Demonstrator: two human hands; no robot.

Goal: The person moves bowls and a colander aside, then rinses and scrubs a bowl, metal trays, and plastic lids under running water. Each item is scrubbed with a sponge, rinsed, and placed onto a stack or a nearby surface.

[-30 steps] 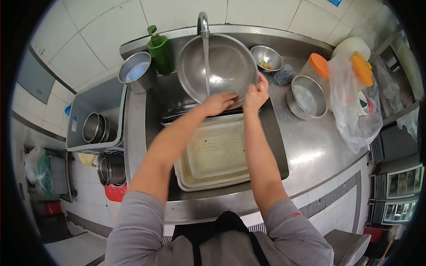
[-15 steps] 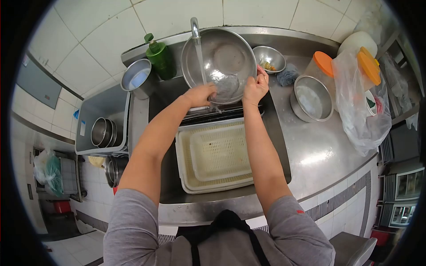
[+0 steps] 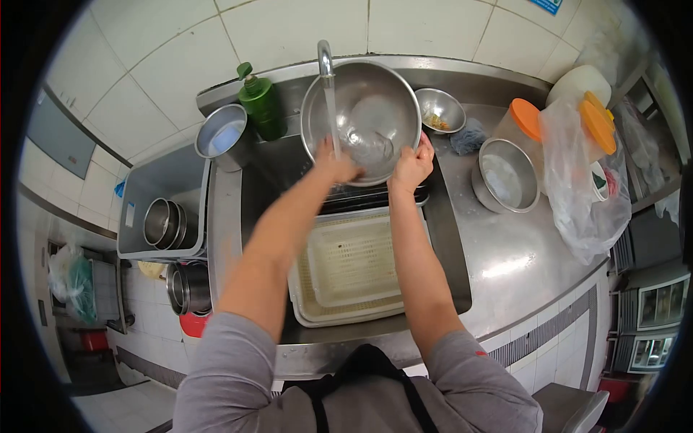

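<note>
A large metal bowl (image 3: 374,108) is tilted toward me under the running faucet (image 3: 325,61), above the back of the sink (image 3: 455,281). My right hand (image 3: 411,167) is closed on the bowl's right rim. Inside the bowl, near its lower left edge, is my left hand (image 3: 338,166), smeared by motion. Its fingers cannot be made out clearly. Water falls from the faucet onto that hand and into the bowl, where some water shows at the bottom. Below, white plastic baskets (image 3: 303,307) lie nested in the sink.
Left of the faucet stand a green pump bottle (image 3: 264,112) and a metal pot (image 3: 229,155). A grey bin (image 3: 130,224) holds several metal pots. On the right counter are a small bowl with scraps (image 3: 449,108), a grey scrubber (image 3: 469,137), another pot (image 3: 498,198) and orange-lidded containers (image 3: 525,119).
My left hand has swept to the right inside the bowl and is now blurred. The right hand keeps its hold on the rim. The whole view has shifted slightly.
</note>
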